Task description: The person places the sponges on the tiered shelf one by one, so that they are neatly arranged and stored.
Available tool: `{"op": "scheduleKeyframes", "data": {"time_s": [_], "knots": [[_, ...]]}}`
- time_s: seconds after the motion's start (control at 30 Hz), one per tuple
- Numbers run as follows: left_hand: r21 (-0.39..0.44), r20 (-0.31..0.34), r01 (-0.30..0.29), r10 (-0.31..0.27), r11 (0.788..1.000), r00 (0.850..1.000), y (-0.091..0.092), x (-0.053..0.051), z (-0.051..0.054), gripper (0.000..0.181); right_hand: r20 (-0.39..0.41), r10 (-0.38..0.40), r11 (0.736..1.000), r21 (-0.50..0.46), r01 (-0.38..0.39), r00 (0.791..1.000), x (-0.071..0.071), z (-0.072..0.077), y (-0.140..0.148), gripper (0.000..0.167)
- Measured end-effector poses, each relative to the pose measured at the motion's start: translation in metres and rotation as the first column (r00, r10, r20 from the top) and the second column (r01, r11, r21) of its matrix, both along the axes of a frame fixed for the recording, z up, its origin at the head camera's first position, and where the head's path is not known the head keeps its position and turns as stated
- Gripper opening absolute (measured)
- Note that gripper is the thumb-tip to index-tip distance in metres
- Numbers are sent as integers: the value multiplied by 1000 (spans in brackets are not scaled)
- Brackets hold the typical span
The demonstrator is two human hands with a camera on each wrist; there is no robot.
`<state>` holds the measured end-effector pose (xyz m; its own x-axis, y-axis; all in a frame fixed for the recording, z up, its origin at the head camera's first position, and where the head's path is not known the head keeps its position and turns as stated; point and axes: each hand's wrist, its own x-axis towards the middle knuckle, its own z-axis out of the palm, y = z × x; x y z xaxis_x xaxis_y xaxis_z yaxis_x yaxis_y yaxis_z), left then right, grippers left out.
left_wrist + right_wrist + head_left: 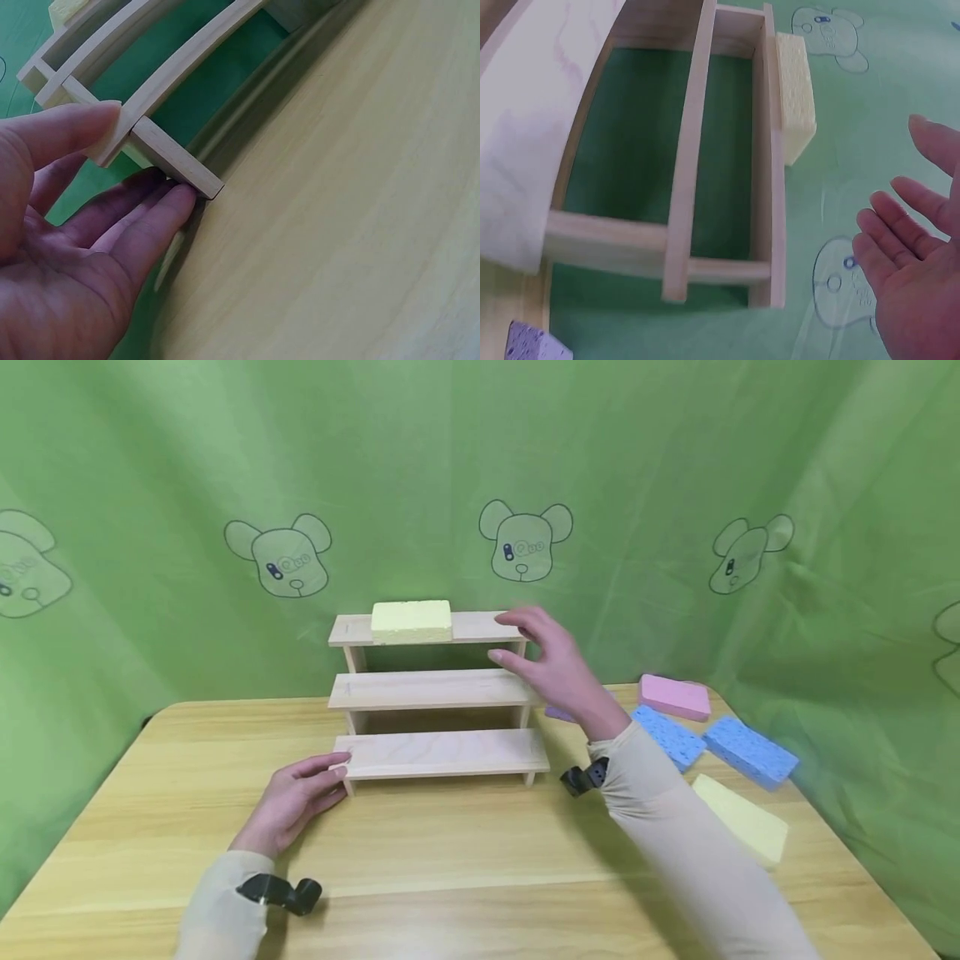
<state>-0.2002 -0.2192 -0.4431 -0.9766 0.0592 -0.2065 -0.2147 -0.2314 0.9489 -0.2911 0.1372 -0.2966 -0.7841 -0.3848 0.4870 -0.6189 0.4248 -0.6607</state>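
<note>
A three-tier wooden display shelf [442, 752] stands on the table, with a pale yellow sponge [411, 622] lying on its top tier, left of the middle. My left hand [300, 797] holds the left end of the bottom tier; in the left wrist view the thumb lies on the board's end and the fingers touch the leg below. Above the shelf's right end hovers my right hand [551, 660], thumb and fingers spread apart with nothing between them. The right wrist view shows that hand [922, 247] apart from the yellow sponge [796, 94].
Right of the shelf lie a pink sponge [673, 697], two blue sponges [667, 737] [752, 752] and another yellow sponge [742, 818]. A purple sponge [536, 345] sits by the shelf's right side, mostly behind my right arm in the head view. Green curtain [420, 460] surrounds the table.
</note>
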Motion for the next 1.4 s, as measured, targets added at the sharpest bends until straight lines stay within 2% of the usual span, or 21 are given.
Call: {"op": "scheduleKeyframes", "data": {"time_s": [0.2,0.5,0.77,0.97,1.4], "knots": [[9,0,9,-9,1000,1000,-1,-1,-1,34,34,5,999,-41,-3,999,2,-9,20,49],[10,6,9,-9,1000,1000,-2,0,-1,36,53,-14,1000,-23,15,999,1,-11,38,53],[19,8,14,-15,1000,1000,-1,-1,-2,36,60,-78,997,30,77,995,8,-11,60,54],[15,-4,15,-15,1000,1000,-2,0,-3,35,59,-107,992,67,103,992,1,-22,74,55],[23,-1,1,-1,1000,1000,-2,1,-1,34,115,-193,973,148,176,974,-2,-37,102,63]]}}
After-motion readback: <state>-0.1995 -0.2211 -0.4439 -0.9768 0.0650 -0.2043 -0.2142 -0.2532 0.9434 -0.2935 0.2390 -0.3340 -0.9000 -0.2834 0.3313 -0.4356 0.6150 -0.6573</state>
